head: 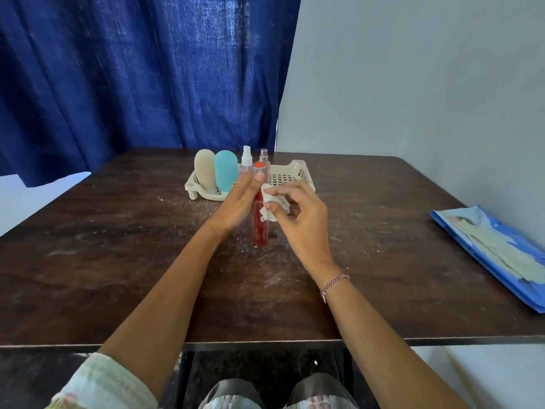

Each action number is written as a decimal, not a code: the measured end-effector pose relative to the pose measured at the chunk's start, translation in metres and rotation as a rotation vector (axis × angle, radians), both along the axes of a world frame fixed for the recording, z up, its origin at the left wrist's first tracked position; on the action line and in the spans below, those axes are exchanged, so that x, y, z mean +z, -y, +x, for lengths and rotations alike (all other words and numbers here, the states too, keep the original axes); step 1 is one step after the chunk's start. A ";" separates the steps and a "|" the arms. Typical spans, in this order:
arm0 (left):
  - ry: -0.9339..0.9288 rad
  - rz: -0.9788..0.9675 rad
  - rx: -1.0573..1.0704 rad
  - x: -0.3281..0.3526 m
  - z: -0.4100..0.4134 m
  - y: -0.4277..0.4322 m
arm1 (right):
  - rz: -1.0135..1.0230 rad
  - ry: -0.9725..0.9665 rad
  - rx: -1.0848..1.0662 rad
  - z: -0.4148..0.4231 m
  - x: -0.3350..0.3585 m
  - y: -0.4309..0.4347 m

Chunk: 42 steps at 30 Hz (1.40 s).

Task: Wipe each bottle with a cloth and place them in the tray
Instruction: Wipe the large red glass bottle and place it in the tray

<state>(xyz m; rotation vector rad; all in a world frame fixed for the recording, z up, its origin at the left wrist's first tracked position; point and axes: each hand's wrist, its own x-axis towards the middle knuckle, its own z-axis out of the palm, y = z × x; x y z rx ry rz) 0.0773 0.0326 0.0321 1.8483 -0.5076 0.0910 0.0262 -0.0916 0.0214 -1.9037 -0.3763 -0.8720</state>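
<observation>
At desk (pixel 118 276) centre: red bottle (pixel 261 231) wipe.
L hand (pixel 236 205) fingers (pixel 254 184) flat on bottle, R hand (pixel 303 219) pinches cloth (pixel 274 205); I'd rotate, wipe top-to-base.

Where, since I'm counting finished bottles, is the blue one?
Head view: the blue bottle stands in the tray, left end, between the beige bottle and the clear spray bottle.
</observation>
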 end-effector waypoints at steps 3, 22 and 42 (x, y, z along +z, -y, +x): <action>0.108 0.037 0.097 -0.003 0.003 -0.001 | -0.081 0.085 -0.029 -0.002 0.000 0.000; -0.015 -0.321 0.463 0.005 0.003 -0.010 | -0.350 -0.122 0.076 -0.003 -0.004 0.002; -0.549 -1.232 0.089 0.008 0.009 -0.004 | -0.064 0.197 -0.097 -0.005 0.001 -0.002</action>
